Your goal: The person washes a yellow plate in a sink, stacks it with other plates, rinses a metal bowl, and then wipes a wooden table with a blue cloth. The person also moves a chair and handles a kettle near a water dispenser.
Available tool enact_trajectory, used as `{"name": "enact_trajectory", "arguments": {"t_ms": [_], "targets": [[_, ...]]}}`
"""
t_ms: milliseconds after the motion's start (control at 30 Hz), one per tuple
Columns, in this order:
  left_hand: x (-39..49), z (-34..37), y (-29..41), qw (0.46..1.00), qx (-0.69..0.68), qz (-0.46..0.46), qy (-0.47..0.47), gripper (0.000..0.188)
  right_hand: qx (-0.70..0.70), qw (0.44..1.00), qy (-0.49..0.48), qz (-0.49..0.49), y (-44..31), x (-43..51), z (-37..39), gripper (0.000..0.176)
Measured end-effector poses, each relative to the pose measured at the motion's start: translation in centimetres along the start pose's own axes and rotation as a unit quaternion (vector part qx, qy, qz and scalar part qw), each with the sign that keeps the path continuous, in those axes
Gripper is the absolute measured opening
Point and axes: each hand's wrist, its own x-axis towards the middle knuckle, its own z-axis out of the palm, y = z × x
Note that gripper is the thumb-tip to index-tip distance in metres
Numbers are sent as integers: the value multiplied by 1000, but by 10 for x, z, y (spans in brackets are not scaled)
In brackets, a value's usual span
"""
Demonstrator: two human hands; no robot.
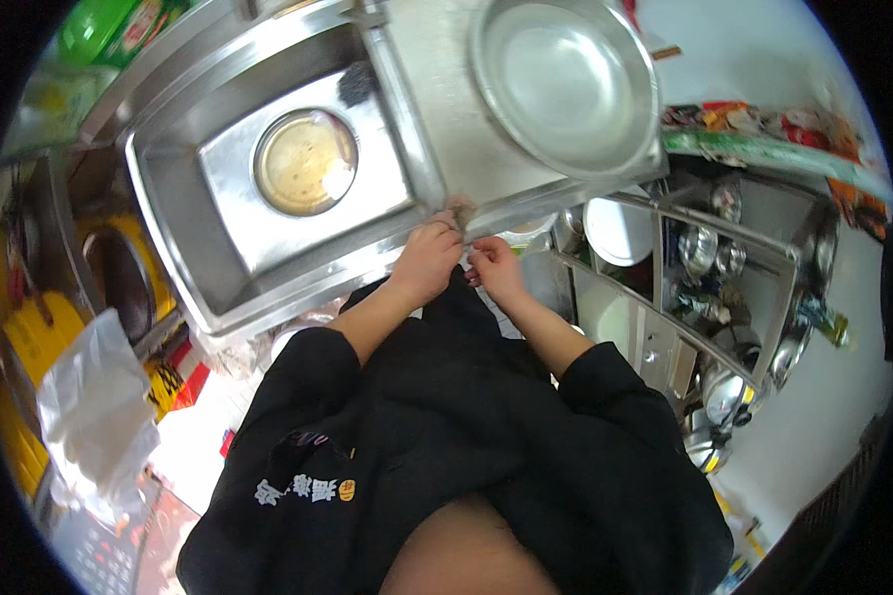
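My left hand [429,258] is at the front edge of the steel sink [165,245], near its right corner, with its fingers bent. Just past those fingertips is a small, blurred, brownish thing [459,210]; I cannot tell whether the hand grips it. Close by on the right, my right hand [498,272] hangs just before the counter edge with curled fingers. Whether anything small sits between them is hidden. In the sink, a round drain fitting [306,162] contains yellowish, shiny material, and a dark scouring pad [356,83] lies at the back right.
A large metal basin [558,82] stands on the steel drainboard [446,111] to the right of the sink. Below right, a metal rack [729,216] holds pots and bowls. At left hangs a whitish plastic bag [93,416], near a yellow board [41,327]. A green bottle [111,30] stands behind the sink.
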Motion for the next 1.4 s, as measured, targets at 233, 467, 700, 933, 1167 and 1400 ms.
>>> {"name": "enact_trajectory", "arguments": {"t_ms": [233,467,700,933,1167,1400], "targets": [[-81,-43,-17,998,53,-46,-3,19,-46,996,-78,-22,-4,-6,34,23],[-186,-102,-28,977,77,-169,106,23,-107,984,-143,-6,-21,-8,68,21],[-254,-168,-22,893,142,-320,281,28,-182,961,-207,-25,-43,-11,96,19],[-328,-183,-46,774,254,-448,368,29,-233,939,-251,-40,-49,-13,125,17],[-330,-194,-108,758,275,-459,374,27,-250,932,-256,-52,-52,-15,134,18],[-236,-260,-221,783,276,-411,377,19,-266,928,-248,-78,-60,-17,133,14]]}}
